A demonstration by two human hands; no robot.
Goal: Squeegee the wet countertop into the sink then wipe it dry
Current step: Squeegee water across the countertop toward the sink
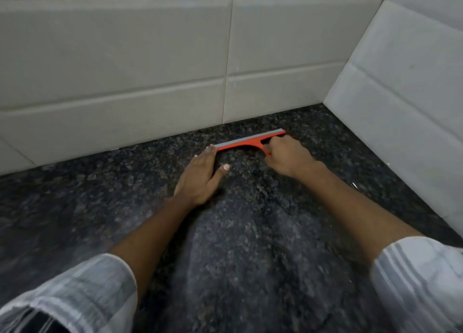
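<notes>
An orange squeegee [246, 141] with a grey rubber blade lies on the dark speckled granite countertop [240, 245], close to the back wall near the corner. My right hand [286, 157] grips its handle at the right end. My left hand [201, 176] lies flat on the counter with straight fingers, the fingertips touching the blade's left end. The stone looks wet and glossy in front of the squeegee. No sink is in view.
Pale grey tiled walls [125, 69] meet the counter at the back and on the right [400, 107], forming a corner just beyond the squeegee. Striped white sleeves cover both upper arms at the bottom edge.
</notes>
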